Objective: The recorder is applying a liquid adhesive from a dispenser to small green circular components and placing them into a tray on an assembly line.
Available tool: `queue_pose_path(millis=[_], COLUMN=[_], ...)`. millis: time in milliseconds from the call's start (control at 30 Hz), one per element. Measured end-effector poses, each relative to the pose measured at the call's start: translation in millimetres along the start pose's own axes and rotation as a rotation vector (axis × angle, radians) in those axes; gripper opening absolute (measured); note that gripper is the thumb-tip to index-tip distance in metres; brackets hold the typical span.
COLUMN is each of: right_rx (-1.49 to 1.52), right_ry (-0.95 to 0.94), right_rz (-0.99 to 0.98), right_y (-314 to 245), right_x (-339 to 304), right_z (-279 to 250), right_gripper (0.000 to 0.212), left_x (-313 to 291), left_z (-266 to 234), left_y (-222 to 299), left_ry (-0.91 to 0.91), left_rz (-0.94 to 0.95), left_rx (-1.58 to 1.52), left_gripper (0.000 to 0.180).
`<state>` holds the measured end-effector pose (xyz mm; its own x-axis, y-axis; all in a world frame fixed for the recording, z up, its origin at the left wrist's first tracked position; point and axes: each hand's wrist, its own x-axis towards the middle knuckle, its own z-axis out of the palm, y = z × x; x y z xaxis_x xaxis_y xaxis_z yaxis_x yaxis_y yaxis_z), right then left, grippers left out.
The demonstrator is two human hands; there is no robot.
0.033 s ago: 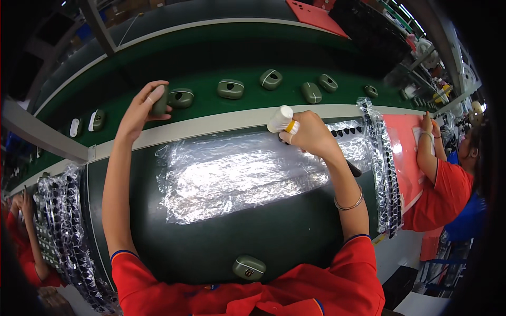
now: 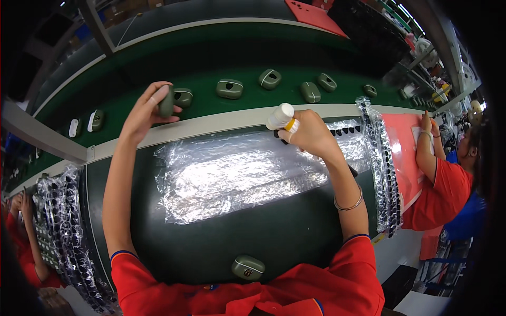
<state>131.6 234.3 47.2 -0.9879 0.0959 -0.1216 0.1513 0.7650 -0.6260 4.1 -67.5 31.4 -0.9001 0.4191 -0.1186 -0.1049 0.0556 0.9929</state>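
My left hand is closed round an olive-green, rounded case, held on edge at the green belt. Right beside it lies another olive case with a dark opening. My right hand grips a small white bottle with a yellow ring, tilted to the upper left above the plastic sheet. Small black pieces show just under that hand; whether its fingers touch them I cannot tell. Close to my body, one more olive case rests on the dark tabletop.
A shiny clear plastic sheet covers the middle of the table. Several olive cases lie along the belt. Plastic strips with black pieces stand at left and right. Co-workers in red sit at both sides.
My left hand has shifted slightly to the right with the case in it. The cases on the belt have slid a touch to the left. My right hand has barely moved.
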Motion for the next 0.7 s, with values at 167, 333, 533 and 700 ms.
queue_pose_path(millis=[167, 333, 533, 700], right_rx=[0.236, 0.441, 0.361, 0.417], right_ry=[0.067, -0.038, 0.089, 0.017], right_rz=[-0.131, -0.111, -0.47, -0.197], right_y=[-25.1, -39.3, -34.4, -46.3], right_x=[-18.5, -29.3, -31.6, -37.3], right_z=[-3.6, 1.7, 13.8, 12.7], right_gripper=[0.026, 0.026, 0.025, 0.027], left_x=[-18.6, -45.3, -58.7, -66.2], left_z=[69.3, 103.7, 112.3, 120.1], left_y=[-22.5, -28.0, -23.8, -27.0], left_ry=[-0.061, -0.207, -0.372, -0.384], left_rz=[-0.049, -0.183, -0.211, 0.046], left_rx=[-0.234, -0.329, -0.539, -0.278], left_gripper=[0.032, 0.039, 0.045, 0.056])
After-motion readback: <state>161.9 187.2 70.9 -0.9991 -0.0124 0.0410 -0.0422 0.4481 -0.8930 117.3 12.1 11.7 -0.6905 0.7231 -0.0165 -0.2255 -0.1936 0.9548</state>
